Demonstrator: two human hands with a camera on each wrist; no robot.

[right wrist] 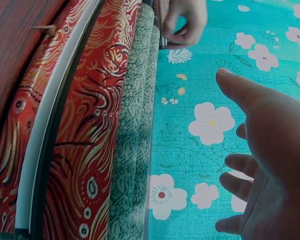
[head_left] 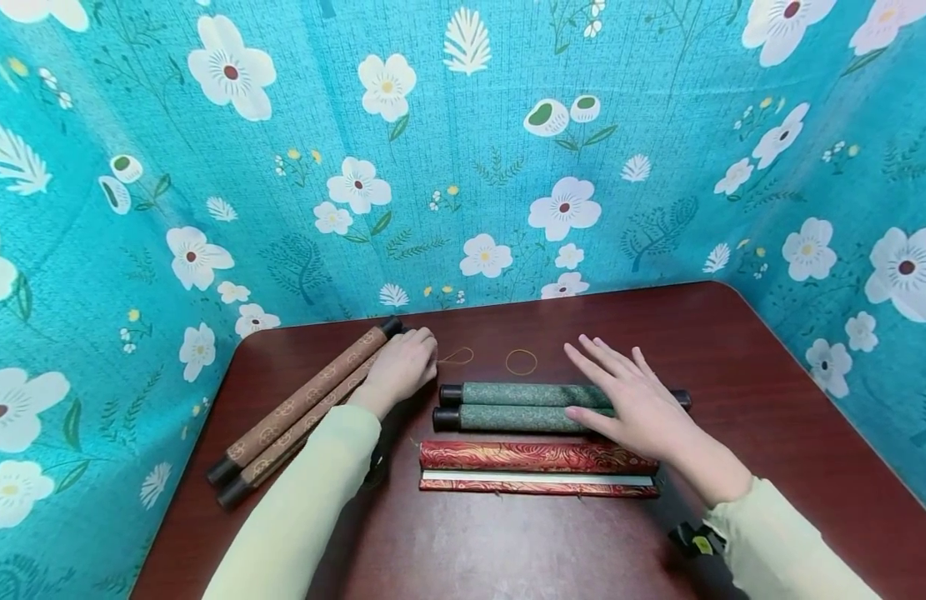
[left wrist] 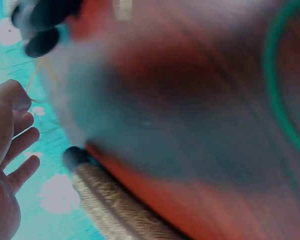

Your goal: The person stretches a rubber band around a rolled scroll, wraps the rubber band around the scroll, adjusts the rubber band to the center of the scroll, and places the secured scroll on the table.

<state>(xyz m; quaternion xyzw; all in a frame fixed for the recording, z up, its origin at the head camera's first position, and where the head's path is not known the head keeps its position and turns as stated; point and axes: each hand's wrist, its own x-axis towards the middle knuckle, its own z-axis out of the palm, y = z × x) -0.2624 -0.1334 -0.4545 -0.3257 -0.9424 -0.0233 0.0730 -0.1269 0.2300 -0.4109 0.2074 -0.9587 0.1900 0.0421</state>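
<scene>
In the head view my left hand (head_left: 405, 364) is at the far end of a brown patterned scroll (head_left: 312, 392) with dark end knobs. It pinches a thin yellowish rubber band (head_left: 463, 352), whose loop trails out to the right of the fingers. The left wrist view shows the band stretched from the thumb tip (left wrist: 21, 97). My right hand (head_left: 643, 408) spreads its fingers over the right part of a green scroll (head_left: 518, 393), which lies as two parallel rolls. The right wrist view shows those fingers straight and holding nothing.
A second rubber band (head_left: 521, 362) lies loose behind the green scroll. In front of that scroll is a red and gold scroll (head_left: 538, 456) with a white strip along it. Everything rests on a dark red table (head_left: 470, 550), with a turquoise flowered curtain (head_left: 447, 167) around its back and sides.
</scene>
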